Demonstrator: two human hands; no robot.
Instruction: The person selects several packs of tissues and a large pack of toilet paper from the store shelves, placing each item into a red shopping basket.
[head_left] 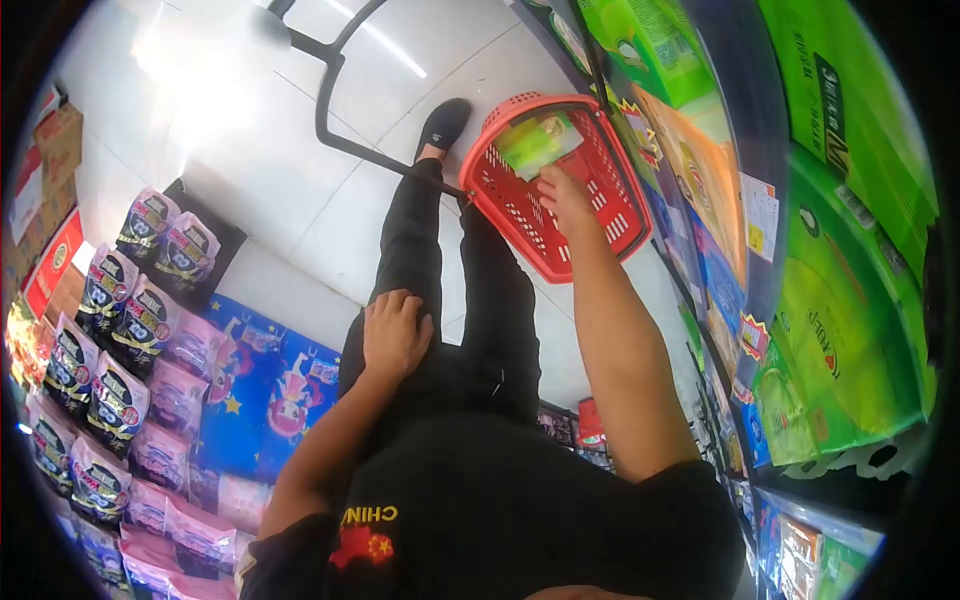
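My right hand (566, 200) reaches into a red plastic shopping basket (555, 265). Its fingers are closed at the near edge of a green-and-white plastic packet (540, 143) with a printed picture. The packet lies against the far part of the basket's inside. Slots pierce the basket's walls, and a long black handle (400, 168) runs out from it to the upper left. On my left thigh rests my left hand (396, 330), fingers lying flat on the black trousers, holding nothing.
Shelves on the right carry large green tissue packs (830, 330) and price tags (760, 215). Several black-and-pink bags (120, 395) stand stacked at the left, beside a blue cartoon-printed panel (270, 375). Cardboard boxes (60, 140) are at the far left. The floor (310, 200) is pale tile.
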